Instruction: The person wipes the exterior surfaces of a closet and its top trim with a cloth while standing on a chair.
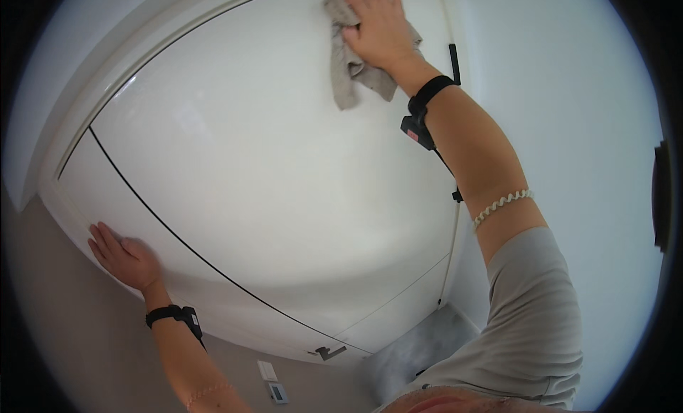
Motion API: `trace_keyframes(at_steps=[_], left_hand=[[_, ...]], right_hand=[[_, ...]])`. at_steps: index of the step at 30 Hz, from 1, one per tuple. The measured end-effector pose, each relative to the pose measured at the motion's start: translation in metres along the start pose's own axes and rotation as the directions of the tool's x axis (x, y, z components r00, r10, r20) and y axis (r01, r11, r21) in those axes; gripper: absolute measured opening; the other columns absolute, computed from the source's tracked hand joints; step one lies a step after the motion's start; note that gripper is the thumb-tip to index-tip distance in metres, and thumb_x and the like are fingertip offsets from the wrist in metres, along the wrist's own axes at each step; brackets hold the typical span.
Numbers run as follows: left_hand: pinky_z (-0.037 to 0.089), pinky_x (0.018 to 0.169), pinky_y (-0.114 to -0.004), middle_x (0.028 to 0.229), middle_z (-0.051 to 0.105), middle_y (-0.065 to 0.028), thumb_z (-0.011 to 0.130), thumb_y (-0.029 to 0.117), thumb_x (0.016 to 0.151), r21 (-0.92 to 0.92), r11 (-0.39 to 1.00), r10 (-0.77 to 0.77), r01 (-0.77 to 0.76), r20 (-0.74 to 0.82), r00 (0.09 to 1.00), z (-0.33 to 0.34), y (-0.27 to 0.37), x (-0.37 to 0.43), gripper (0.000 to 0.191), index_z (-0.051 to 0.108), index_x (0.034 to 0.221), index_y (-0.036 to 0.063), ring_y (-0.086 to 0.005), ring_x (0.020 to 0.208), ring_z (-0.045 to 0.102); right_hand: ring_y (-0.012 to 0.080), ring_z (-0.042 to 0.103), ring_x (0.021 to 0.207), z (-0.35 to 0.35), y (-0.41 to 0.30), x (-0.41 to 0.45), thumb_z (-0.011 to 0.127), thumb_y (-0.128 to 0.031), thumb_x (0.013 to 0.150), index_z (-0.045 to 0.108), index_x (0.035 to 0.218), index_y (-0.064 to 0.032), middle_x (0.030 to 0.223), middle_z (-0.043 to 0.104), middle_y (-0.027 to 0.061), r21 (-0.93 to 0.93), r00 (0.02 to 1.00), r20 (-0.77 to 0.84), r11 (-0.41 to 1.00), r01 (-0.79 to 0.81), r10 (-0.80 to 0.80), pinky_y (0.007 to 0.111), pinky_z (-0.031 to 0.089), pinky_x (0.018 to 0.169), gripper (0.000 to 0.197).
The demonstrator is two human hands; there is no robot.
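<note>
A white door with a glossy surface fills the middle of the view. My right hand is spread over a crumpled grey-beige cloth, holding it against the upper part of the door. Folds of the cloth hang out below the palm. Lower left, my left hand lies flat by the door's edge, beyond a dark inlaid line, with nothing in it. Both wrists wear black straps with small devices.
A black door handle projects near the bottom. Dark hinges line the right edge, beside a pale wall. A light switch and a small wall panel sit on the greyish wall. Grey floor shows below.
</note>
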State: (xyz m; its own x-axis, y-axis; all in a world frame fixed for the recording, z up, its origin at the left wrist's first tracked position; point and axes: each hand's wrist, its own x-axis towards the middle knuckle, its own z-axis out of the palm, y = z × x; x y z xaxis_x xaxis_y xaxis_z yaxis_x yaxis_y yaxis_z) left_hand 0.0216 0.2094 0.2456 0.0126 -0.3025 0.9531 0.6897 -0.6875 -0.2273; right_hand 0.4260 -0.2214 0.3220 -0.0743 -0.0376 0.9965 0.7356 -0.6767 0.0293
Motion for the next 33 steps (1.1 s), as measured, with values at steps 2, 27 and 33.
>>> trace_keyframes(at_steps=[2,27,33], left_hand=[[0.029,0.123,-0.053,0.156,0.048,-0.0211,0.031,0.025,0.105,0.007,1.0,-0.027,0.027,0.024,0.999,0.001,0.001,-0.005,0.055,0.052,0.146,-0.004,-0.0455,0.145,0.04],[0.036,0.121,-0.051,0.15,0.055,-0.0175,0.037,0.022,0.105,-0.001,1.0,0.015,-0.015,-0.065,0.998,0.032,-0.013,-0.025,0.048,0.056,0.144,0.0011,-0.0417,0.138,0.049],[0.036,0.12,-0.05,0.15,0.055,-0.0177,0.038,0.022,0.105,0.026,0.999,0.047,-0.045,-0.06,0.997,0.029,-0.023,-0.026,0.047,0.057,0.142,0.0005,-0.0412,0.137,0.05]], right_hand=[[0.045,0.028,0.149,0.009,0.037,-0.01,0.059,-0.026,0.089,0.043,0.153,-0.0074,0.16,0.037,0.0213,-0.079,0.989,-0.079,0.989,-0.128,0.122,0.062,0.024,0.122,0.068],[0.0469,0.047,0.133,0.054,0.119,-0.186,0.072,-0.029,0.087,0.054,0.145,-0.005,0.149,0.049,0.0272,-0.126,0.961,-0.276,0.992,-0.004,-0.031,0.051,0.041,0.112,0.064],[0.0462,0.043,0.138,0.056,0.017,-0.235,0.07,-0.026,0.087,0.051,0.147,-0.001,0.155,0.041,0.0274,-0.08,0.947,-0.189,0.957,-0.279,0.26,0.052,0.038,0.114,0.068]])
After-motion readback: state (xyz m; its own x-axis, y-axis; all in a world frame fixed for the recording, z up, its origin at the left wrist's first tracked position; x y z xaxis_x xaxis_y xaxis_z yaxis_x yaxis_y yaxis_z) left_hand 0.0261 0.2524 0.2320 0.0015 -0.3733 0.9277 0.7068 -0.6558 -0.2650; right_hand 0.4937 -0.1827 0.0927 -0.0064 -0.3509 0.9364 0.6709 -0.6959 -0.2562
